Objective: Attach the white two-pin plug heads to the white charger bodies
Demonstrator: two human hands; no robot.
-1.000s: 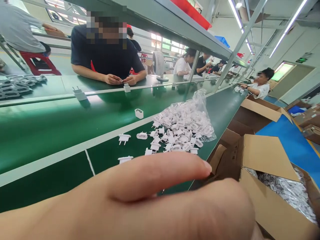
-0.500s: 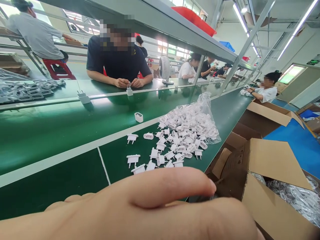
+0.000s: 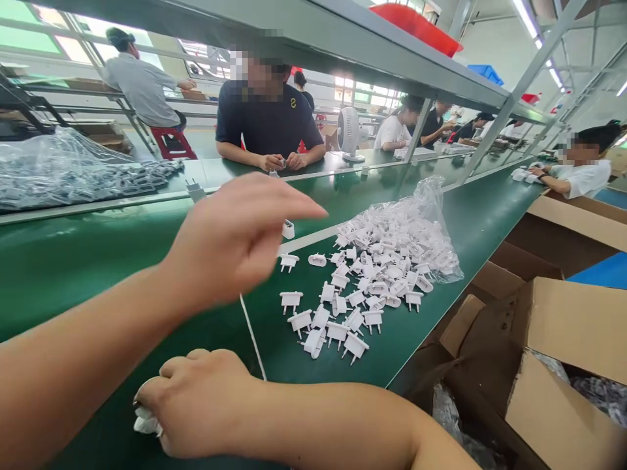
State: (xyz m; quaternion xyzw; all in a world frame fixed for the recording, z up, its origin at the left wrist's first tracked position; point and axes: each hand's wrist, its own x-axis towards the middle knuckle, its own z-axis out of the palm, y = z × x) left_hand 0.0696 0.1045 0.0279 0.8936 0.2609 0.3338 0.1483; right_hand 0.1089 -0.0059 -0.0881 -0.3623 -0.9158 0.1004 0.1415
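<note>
My left hand (image 3: 240, 235) hovers above the green conveyor belt (image 3: 73, 261), fingers stretched out toward the right, nothing in it. My right hand (image 3: 196, 399) reaches across to the lower left and rests on the belt as a fist, with white plastic pieces (image 3: 144, 421) showing at the knuckles. Loose white plug parts (image 3: 337, 320) lie scattered on the belt right of both hands. Behind them a clear bag of the same plug parts (image 3: 406, 238) lies open.
Open cardboard boxes (image 3: 563, 326) stand at the belt's right edge, with bagged parts inside. A bag of grey parts (image 3: 68, 173) lies at the far left. A person in a dark shirt (image 3: 267, 121) works opposite, beside a small fan (image 3: 350, 134). Other workers sit along the line.
The camera has dropped and turned left. My left hand has pulled away from the lens and now hovers over the belt. My right fist has come into view at the lower left.
</note>
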